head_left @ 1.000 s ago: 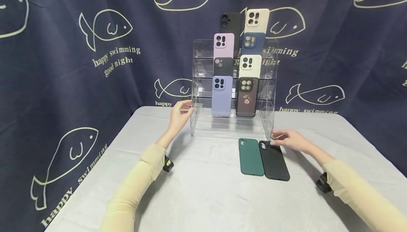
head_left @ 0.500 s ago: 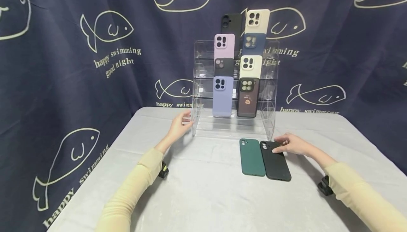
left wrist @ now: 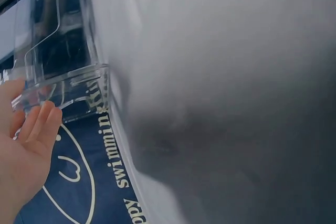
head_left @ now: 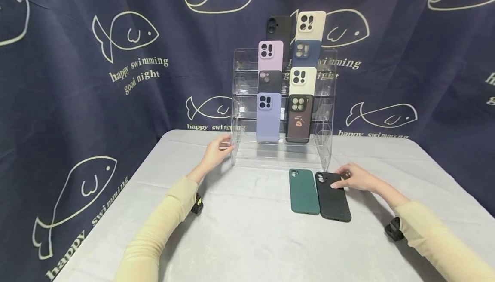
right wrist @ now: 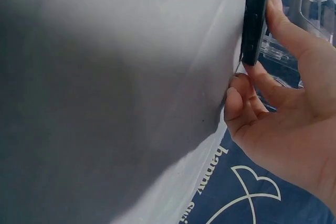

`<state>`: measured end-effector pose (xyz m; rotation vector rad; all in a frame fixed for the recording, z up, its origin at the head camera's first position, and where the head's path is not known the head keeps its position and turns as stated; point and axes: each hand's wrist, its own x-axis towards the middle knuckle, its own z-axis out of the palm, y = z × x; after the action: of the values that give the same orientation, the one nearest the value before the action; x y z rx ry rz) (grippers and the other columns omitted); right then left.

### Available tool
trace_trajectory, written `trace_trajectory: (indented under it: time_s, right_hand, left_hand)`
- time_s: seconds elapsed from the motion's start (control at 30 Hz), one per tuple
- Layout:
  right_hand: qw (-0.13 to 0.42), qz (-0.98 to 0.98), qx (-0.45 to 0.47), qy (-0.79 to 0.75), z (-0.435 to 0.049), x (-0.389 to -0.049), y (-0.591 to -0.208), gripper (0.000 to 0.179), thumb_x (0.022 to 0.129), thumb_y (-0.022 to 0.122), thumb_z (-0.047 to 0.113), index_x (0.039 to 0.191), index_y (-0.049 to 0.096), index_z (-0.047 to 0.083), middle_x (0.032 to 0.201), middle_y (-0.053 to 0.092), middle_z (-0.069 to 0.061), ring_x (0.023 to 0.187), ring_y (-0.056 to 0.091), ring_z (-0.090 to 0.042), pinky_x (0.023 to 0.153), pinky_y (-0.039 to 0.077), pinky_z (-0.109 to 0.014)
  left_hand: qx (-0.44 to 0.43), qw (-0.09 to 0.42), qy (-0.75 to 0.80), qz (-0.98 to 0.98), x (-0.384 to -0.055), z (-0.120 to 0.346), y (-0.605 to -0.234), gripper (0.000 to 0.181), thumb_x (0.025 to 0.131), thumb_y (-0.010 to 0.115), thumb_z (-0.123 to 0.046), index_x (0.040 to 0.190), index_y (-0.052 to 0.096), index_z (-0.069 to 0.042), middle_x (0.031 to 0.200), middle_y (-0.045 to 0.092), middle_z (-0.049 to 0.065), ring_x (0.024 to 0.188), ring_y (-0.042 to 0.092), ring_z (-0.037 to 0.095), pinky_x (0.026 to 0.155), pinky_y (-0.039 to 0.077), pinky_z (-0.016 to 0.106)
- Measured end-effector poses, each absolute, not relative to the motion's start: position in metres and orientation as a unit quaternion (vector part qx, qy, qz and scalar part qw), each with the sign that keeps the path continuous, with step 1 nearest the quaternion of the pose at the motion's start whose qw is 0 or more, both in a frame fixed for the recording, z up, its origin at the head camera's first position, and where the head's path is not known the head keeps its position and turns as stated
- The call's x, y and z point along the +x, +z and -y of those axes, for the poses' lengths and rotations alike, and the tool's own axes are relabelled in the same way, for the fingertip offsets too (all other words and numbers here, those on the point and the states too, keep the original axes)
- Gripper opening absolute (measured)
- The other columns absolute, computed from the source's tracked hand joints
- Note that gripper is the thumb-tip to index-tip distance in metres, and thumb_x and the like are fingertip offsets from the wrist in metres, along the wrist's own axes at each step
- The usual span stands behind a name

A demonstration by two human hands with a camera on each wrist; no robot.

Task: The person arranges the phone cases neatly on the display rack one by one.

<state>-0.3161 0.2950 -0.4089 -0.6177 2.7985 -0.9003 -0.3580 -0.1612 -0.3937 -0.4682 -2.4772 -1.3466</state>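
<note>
In the head view my right hand (head_left: 356, 177) pinches the upper right edge of a black phone case (head_left: 334, 200) on the table, thumb on its face. From the right wrist, the case (right wrist: 253, 19) shows edge-on, with thumb and forefinger at it. A dark green phone case (head_left: 304, 194) lies flat just to its left. Beside the left wall of a clear acrylic display stand (head_left: 278, 155) is my left hand (head_left: 216, 152), fingertips close to or touching it. The left wrist camera shows that hand's fingers (left wrist: 44, 124) nearly straight, holding nothing.
Two columns of phone cases stand on the rack's tiers, among them a lavender case (head_left: 268, 121) and a brown one with black edging (head_left: 298, 121) at the front. A navy curtain (head_left: 69, 101) with fish drawings hangs behind the grey-white tablecloth (head_left: 247, 239).
My right hand has moved from the stand's right foot onto the black phone case and pinched it; the case has shifted slightly. My left hand has slid lower along the stand's left side.
</note>
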Motion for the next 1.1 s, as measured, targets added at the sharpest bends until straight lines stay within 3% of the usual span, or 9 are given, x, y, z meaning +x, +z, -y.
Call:
trace_trajectory:
  time_s: [0.1,0.3,0.47,0.77,1.1]
  right_hand:
    - [0.085,-0.926,-0.193,-0.314,-0.296,-0.315,-0.407,0.040,0.073,0.079,0.024,0.095,0.065,-0.006,0.074,0.057,-0.005,0.063,0.045,-0.010,0.051,0.039,-0.021]
    - [0.100,-0.926,-0.164,-0.326,-0.301,-0.305,-0.395,0.056,0.077,0.076,0.026,0.109,0.050,-0.012,0.092,0.059,-0.014,0.077,0.056,-0.017,0.062,0.049,-0.025]
    - [0.101,-0.908,-0.165,-0.373,-0.304,-0.303,-0.383,0.046,0.083,0.071,0.021,0.110,0.051,-0.011,0.091,0.058,-0.012,0.070,0.059,-0.009,0.063,0.057,-0.027]
    - [0.077,-0.891,-0.160,-0.419,-0.304,-0.298,-0.367,0.045,0.090,0.062,0.015,0.118,0.045,-0.015,0.110,0.049,-0.027,0.076,0.063,-0.003,0.073,0.060,-0.029]
    - [0.013,-0.880,-0.182,-0.438,-0.295,-0.300,-0.342,0.037,0.091,0.060,0.010,0.116,0.047,-0.013,0.104,0.052,-0.023,0.075,0.064,0.001,0.072,0.061,-0.031]
  left_hand:
    - [-0.169,0.137,-0.448,0.867,-0.356,0.160,-0.394,0.046,0.088,0.063,-0.008,0.129,0.048,0.007,0.118,0.059,0.026,0.104,0.062,0.036,0.092,0.055,0.037]
    - [-0.178,0.139,-0.425,0.877,-0.357,0.159,-0.395,0.046,0.091,0.060,-0.010,0.132,0.045,0.006,0.122,0.056,0.024,0.106,0.062,0.035,0.092,0.055,0.035]
    - [-0.172,0.144,-0.426,0.876,-0.357,0.157,-0.397,0.045,0.091,0.059,-0.011,0.131,0.045,0.005,0.122,0.056,0.024,0.106,0.061,0.034,0.092,0.055,0.035]
    - [-0.181,0.156,-0.454,0.858,-0.356,0.158,-0.399,0.046,0.089,0.061,-0.005,0.130,0.045,0.008,0.121,0.056,0.027,0.103,0.061,0.039,0.093,0.054,0.038]
    - [-0.168,0.145,-0.456,0.862,-0.356,0.159,-0.400,0.047,0.090,0.060,-0.008,0.132,0.045,0.005,0.123,0.056,0.026,0.100,0.062,0.039,0.088,0.056,0.038]
